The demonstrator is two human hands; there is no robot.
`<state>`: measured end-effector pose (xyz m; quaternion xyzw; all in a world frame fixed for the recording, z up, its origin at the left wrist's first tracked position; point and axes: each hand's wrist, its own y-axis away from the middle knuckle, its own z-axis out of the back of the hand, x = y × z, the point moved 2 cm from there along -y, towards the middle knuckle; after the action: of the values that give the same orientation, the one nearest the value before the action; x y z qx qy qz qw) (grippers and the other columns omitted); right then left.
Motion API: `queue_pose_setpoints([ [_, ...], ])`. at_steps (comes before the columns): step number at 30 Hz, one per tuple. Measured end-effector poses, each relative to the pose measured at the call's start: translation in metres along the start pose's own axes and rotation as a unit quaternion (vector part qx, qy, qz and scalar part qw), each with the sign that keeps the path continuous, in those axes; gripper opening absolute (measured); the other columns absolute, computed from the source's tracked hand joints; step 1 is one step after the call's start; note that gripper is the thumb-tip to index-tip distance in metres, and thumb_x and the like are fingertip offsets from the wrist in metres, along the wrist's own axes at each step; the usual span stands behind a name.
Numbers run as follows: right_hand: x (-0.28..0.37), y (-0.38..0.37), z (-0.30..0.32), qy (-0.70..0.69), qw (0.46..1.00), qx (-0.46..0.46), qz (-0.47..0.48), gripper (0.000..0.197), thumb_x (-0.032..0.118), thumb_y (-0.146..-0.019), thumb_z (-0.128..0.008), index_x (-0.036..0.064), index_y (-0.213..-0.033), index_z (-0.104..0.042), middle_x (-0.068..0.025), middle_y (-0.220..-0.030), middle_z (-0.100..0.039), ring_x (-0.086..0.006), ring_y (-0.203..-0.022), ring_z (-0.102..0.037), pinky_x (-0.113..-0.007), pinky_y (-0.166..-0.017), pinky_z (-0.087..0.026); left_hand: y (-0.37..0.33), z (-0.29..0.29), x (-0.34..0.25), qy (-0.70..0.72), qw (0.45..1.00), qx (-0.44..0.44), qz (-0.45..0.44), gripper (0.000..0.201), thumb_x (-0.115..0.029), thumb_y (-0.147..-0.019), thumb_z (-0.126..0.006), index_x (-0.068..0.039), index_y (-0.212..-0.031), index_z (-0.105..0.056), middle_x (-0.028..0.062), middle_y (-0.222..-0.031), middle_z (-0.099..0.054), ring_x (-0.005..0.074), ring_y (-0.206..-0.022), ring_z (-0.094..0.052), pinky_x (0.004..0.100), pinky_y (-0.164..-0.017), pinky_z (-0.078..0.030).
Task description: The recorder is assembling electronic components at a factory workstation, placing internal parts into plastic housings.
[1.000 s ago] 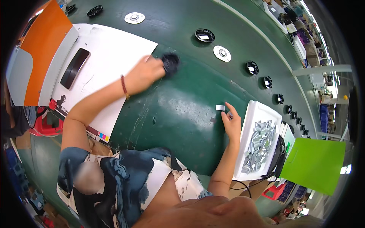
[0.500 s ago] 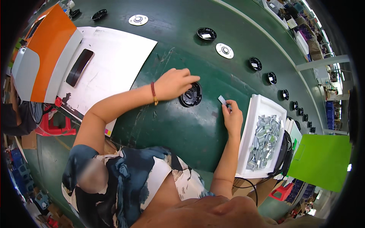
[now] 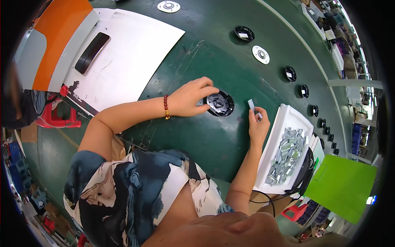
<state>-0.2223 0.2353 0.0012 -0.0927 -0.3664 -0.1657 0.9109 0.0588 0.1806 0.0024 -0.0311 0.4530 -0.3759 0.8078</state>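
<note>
A round black plastic part (image 3: 221,103) with a ribbed inside lies on the green table in front of me. My left hand (image 3: 192,98) is at its left side, thumb and forefinger spread along the rim and closed in on it. To the right, my right hand (image 3: 259,127) pinches a small flat grey piece (image 3: 251,104) that sticks up past the fingertips. A second grey bit shows between the fingers, partly hidden. Beside that hand, a white tray (image 3: 263,166) holds a heap of similar grey pieces (image 3: 288,154).
Black round parts (image 3: 244,33) and white oval discs (image 3: 261,54) stand in a row beyond the table. At left, a dark handheld device (image 3: 92,52) rests on a white sheet (image 3: 135,41) by an orange-and-grey machine (image 3: 61,41). A green panel (image 3: 343,185) and cables flank the tray.
The view has shifted. My left thumb and forefinger have opened out around the black part's left rim. My right hand still pinches the grey piece, now tipped more upright.
</note>
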Motion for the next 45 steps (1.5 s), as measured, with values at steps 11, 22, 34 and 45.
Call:
queue_pose_setpoints([
  [11,0.069,0.027,-0.025,-0.010,0.979,0.162,0.123,0.020,0.010,-0.078,-0.073,0.0046,-0.097,-0.067,-0.0072,-0.071,-0.060,-0.0183,-0.058,-0.056,-0.031,-0.054,-0.044,0.008,-0.009,0.012,0.009,0.998,0.024,-0.061,0.022,-0.013,-0.078,-0.075,-0.004,-0.090,-0.059,0.0168,-0.130,-0.051,0.0355,-0.117,-0.052,0.0447,-0.096,-0.045],
  [22,0.090,0.015,-0.035,0.117,0.951,0.183,0.221,0.019,0.016,-0.079,-0.070,0.0067,-0.095,-0.065,-0.0100,-0.081,-0.066,-0.0302,-0.072,-0.064,-0.040,-0.062,-0.048,0.007,-0.013,0.013,0.052,0.997,0.051,-0.031,0.024,-0.013,-0.080,-0.073,-0.005,-0.099,-0.059,0.0161,-0.130,-0.050,0.0345,-0.115,-0.055,0.0412,-0.091,-0.050],
  [34,0.083,0.013,-0.024,0.089,0.967,0.176,0.163,0.022,0.015,-0.084,-0.066,0.0087,-0.105,-0.068,-0.0132,-0.086,-0.069,-0.0315,-0.075,-0.066,-0.039,-0.066,-0.051,0.009,-0.014,0.013,0.025,0.997,0.059,-0.049,0.024,-0.014,-0.081,-0.073,-0.005,-0.101,-0.066,0.0175,-0.132,-0.050,0.0354,-0.116,-0.055,0.0421,-0.093,-0.049],
  [45,0.076,0.009,-0.010,0.109,0.927,0.337,0.125,0.038,0.028,-0.084,-0.070,0.0144,-0.119,-0.068,-0.0168,-0.079,-0.068,-0.0309,-0.070,-0.067,-0.038,-0.065,-0.050,0.009,-0.015,0.012,0.009,0.996,0.066,-0.052,0.023,-0.015,-0.082,-0.072,-0.004,-0.100,-0.065,0.0184,-0.131,-0.050,0.0362,-0.117,-0.054,0.0424,-0.093,-0.049],
])
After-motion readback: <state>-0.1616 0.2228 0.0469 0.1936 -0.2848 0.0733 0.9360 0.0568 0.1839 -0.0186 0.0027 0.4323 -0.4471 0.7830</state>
